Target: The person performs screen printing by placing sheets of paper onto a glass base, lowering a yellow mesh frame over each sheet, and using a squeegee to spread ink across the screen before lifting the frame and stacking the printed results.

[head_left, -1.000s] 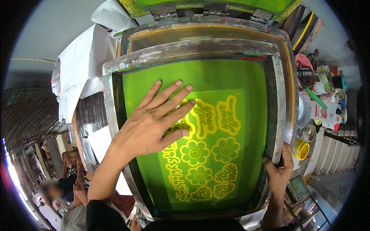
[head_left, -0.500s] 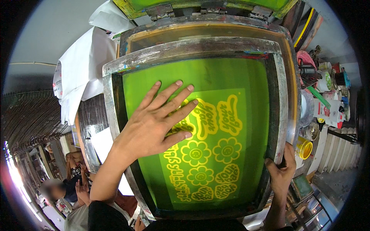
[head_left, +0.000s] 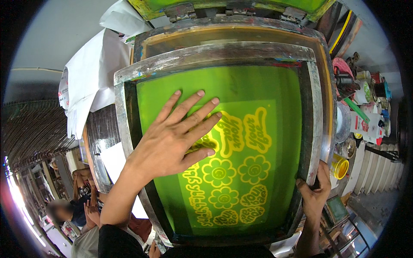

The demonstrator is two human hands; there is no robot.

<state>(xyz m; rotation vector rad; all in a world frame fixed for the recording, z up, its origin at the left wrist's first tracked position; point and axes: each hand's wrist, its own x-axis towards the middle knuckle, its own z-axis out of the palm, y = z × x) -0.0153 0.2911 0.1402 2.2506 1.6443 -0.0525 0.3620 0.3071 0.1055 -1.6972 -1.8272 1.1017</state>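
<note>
A screen-printing frame point(head_left: 206, 53) with worn, paint-marked wooden sides fills the middle of the view. Its green mesh point(head_left: 262, 81) carries yellow outlines of flowers point(head_left: 218, 172) and lettering. My left hand point(head_left: 165, 142) lies on the upper left of the mesh, palm down, fingers spread, covering part of the lettering. At the lower right, my right hand point(head_left: 316, 189) grips the frame's side, with the thumb on the inner edge and the fingers around the outside. What lies beneath the mesh is hard to make out.
A second, larger wooden frame point(head_left: 254, 22) sits under and behind this one, near metal hinge clamps point(head_left: 180, 13). White paper point(head_left: 94, 64) hangs at the left. Jars and a yellow tub point(head_left: 340, 167) crowd the right side. Another person point(head_left: 77, 210) is at the lower left.
The frame has shifted very slightly to the right, and my right hand with it. My left hand stays spread on the mesh in nearly the same place.
</note>
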